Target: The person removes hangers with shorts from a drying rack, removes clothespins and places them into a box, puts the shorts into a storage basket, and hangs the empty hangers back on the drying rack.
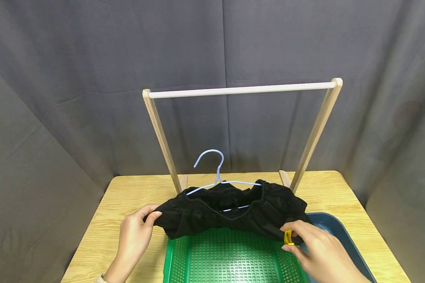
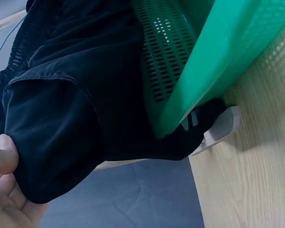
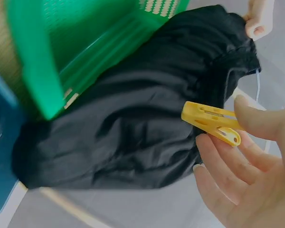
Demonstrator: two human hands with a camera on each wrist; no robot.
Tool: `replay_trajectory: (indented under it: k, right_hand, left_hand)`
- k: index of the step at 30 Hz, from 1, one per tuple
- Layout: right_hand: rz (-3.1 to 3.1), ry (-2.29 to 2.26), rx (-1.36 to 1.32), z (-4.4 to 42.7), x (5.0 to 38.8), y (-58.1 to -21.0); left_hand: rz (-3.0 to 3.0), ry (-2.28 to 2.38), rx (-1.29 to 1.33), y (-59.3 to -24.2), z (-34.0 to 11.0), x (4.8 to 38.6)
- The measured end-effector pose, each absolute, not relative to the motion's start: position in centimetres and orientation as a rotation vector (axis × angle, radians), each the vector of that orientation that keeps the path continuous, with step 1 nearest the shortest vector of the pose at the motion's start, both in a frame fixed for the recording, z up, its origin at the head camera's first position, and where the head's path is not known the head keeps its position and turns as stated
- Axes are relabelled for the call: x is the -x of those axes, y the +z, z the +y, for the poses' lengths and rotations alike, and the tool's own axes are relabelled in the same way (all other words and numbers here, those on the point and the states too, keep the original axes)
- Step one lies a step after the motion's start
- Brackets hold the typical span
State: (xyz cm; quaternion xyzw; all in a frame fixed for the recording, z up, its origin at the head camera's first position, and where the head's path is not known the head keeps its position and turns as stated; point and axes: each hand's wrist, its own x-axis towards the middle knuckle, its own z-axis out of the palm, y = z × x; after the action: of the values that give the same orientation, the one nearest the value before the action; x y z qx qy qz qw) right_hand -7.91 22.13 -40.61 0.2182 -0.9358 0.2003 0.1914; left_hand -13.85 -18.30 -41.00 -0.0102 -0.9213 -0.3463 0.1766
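A black garment (image 1: 202, 216) with a gathered elastic waistband hangs loosely around a pale blue hanger (image 1: 218, 179), whose hook stands up out of the waist opening. At the garment's left end, my left hand (image 1: 136, 228) pinches the cloth between thumb and fingers; the left wrist view shows a curved seam in the black fabric (image 2: 57, 123) beside it. My right hand (image 1: 315, 243) is at the right end and pinches a yellow clothespin (image 3: 211, 118) between thumb and fingers. The clothespin lies against or just before the cloth; I cannot tell whether it bites any fabric.
Under the garment stands a green perforated basket (image 1: 167, 259), with a dark blue tray (image 1: 343, 232) to its right. Behind them, a wooden rack with a white crossbar (image 1: 240, 90) stands on the wooden table (image 1: 103, 220). Grey curtains (image 1: 184, 47) close off the back and sides.
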Motion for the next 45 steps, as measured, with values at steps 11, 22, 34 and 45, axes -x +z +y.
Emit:
replay_trajectory:
  k: [11,22,34,45]
  right_hand:
    - [-2.81,0.469,-0.436,25.6,7.8,-40.8]
    - [-3.153,0.471,-0.264,28.5,8.9,-41.6]
    - [-3.417,0.434,-0.178,31.4,11.6,-45.7]
    - [-3.503,0.449,-0.232,31.7,12.0,-49.4]
  left_hand:
    - [-2.624,-0.973,0.018,-41.1,-18.5,13.6]
    - [-2.62,-0.954,0.036,-41.0,-18.6,13.7]
    - [-2.598,-0.953,0.054,-41.0,-18.4,13.6]
    - [-2.61,-0.957,0.026,-40.9,-18.6,13.6]
